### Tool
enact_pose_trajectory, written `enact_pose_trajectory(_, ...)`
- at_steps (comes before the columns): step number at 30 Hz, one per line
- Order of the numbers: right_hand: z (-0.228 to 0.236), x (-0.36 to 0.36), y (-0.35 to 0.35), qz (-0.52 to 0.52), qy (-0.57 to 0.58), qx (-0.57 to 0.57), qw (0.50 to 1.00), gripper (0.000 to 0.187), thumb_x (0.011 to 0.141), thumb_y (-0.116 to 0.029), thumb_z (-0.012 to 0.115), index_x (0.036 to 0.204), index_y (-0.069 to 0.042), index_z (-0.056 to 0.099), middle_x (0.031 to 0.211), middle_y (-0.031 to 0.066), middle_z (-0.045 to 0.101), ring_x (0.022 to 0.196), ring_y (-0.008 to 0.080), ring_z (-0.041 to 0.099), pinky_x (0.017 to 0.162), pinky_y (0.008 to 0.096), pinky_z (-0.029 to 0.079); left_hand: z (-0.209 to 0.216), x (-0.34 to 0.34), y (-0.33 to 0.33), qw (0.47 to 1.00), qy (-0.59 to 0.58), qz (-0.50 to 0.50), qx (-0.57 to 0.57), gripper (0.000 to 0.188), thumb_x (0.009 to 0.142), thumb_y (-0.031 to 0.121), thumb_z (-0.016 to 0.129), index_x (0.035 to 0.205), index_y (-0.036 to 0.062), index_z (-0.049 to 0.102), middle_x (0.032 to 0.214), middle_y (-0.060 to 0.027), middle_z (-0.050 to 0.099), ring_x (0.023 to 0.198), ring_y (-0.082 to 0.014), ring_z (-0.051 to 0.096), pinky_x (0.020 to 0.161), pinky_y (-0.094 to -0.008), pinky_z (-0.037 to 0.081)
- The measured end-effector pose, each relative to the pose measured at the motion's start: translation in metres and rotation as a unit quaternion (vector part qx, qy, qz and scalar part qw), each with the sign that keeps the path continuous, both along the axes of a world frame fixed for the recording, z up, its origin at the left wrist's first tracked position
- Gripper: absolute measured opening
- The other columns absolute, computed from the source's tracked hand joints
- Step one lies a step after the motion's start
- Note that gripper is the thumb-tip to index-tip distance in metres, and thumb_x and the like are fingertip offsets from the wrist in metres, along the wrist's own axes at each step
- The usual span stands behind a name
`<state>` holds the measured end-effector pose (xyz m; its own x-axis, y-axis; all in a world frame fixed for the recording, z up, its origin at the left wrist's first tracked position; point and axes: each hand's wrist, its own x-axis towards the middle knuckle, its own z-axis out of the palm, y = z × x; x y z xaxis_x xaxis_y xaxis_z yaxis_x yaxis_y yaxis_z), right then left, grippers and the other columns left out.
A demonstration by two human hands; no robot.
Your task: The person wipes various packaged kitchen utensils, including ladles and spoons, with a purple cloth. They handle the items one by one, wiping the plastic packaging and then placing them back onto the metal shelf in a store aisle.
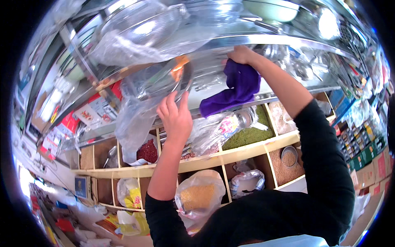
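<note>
On my remote feed, wooden bins (201, 162) keep mung beans (253, 136) and red beans (148, 151) apart; beyond, the left hand (176, 117) apparently pinches slim metal handles (189, 79); the purple cloth (242, 80) droops over the metal shelf (268, 87) because the right hand (242, 54) clenches only its top; higher up, clear plastic (119, 47) covers a bowl (144, 29), I'd guess against dust.

Upper metal shelf (279, 40) carries a bowl (273, 10). Cloth (245, 80) in right hand (242, 55), beneath shelf edge; left hand (175, 117) left of cloth. Two rows of wooden bins (247, 151) below. Upper row: beans (147, 151) left of grain (251, 136). Lower row: plastic bag (199, 197) mid-row; metal cup (289, 157) in rightmost visible bin.
</note>
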<state>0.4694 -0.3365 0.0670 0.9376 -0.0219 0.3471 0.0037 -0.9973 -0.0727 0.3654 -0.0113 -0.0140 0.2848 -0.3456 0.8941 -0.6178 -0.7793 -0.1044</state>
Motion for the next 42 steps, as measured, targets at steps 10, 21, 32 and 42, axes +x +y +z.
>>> enact_pose_trajectory(10,0.005,0.003,-0.019,0.02,0.103,-0.139,0.985,0.044,0.088,-0.033,0.043,0.12,-0.007,0.059,0.117,0.0243,0.058,0.103,0.0422,0.058,0.089,0.0419,0.048,0.0,-0.027,-0.025,0.997,0.045,-0.061,0.035,0.037,0.075,0.005,0.061,0.113,0.0085,0.06,0.121,-0.0157,0.046,0.113,-0.0332,0.04,0.096,-0.0482,0.03)
enact_pose_trajectory(21,-0.05,-0.293,0.0,0.132,-0.11,0.417,0.892,0.03,0.086,-0.016,0.057,0.113,-0.002,0.056,0.064,0.0158,0.06,0.059,0.0269,0.061,0.057,0.0368,0.047,0.04,0.018,-0.191,0.958,0.1,-0.264,-0.048,0.092,0.077,0.039,0.072,0.139,-0.0066,0.023,0.138,-0.0299,0.031,0.129,-0.0429,0.029,0.107,-0.0513,0.022)
enact_pose_trajectory(32,-0.209,-0.454,-0.198,-0.083,-0.008,0.495,0.865,0.028,0.086,-0.013,0.057,0.111,0.001,0.057,0.064,0.0122,0.058,0.055,0.0169,0.054,0.053,0.0327,0.045,0.034,0.074,-0.35,0.988,0.121,-0.091,0.004,0.122,0.061,0.065,0.072,0.138,-0.0075,0.012,0.136,-0.0314,0.029,0.125,-0.0454,0.031,0.104,-0.0543,0.022)
enact_pose_trajectory(42,-0.224,-0.44,-0.267,-0.027,0.034,0.528,0.848,0.025,0.087,-0.012,0.058,0.109,0.001,0.058,0.061,0.0094,0.055,0.056,0.0151,0.053,0.054,0.0308,0.044,0.027,0.04,-0.362,0.98,0.192,-0.036,0.034,0.13,0.06,0.057,0.077,0.14,-0.0092,-0.001,0.138,-0.037,0.023,0.129,-0.0477,0.025,0.11,-0.051,0.018)
